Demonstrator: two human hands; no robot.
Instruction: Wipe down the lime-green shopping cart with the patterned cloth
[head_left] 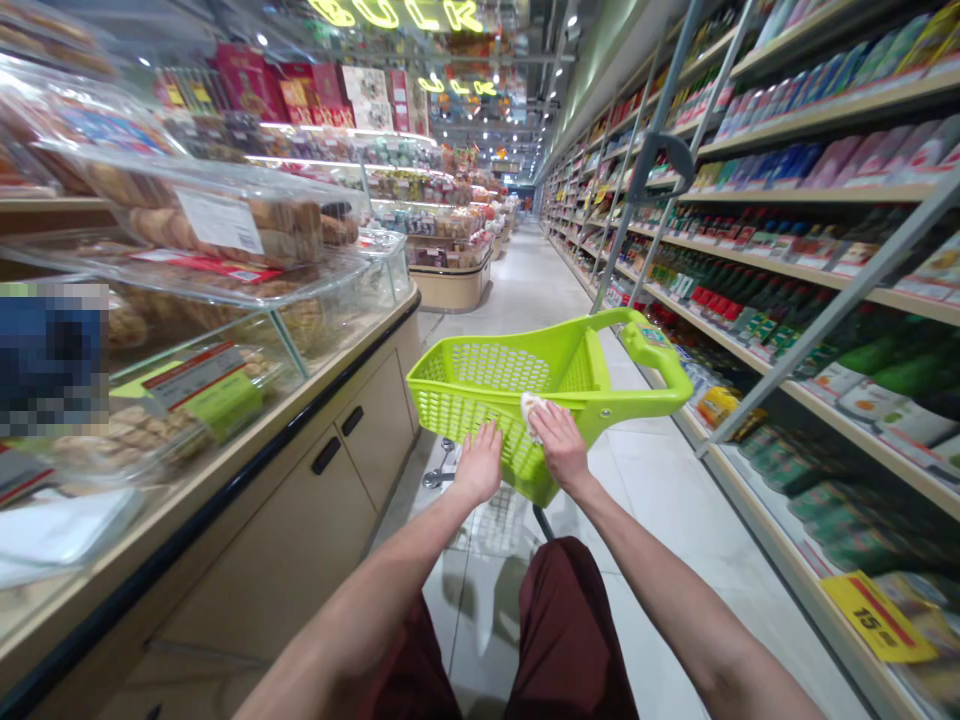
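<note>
A lime-green plastic shopping cart with a perforated basket stands sideways in front of me, its handle to the right. Against the basket's near side wall lies my left hand, fingers stretched out and nothing visible in it. My right hand presses a crumpled white wipe on the basket's near rim, with the wipe showing past the fingertips. The basket's inside looks bare where it shows. A small caster wheel and metal frame show below the basket.
On the left runs a wooden counter with clear boxes of baked goods. Stocked shelves line the right, with a slanted metal ladder leaning against them. A tiled aisle stretches ahead. A yellow price sign hangs low right.
</note>
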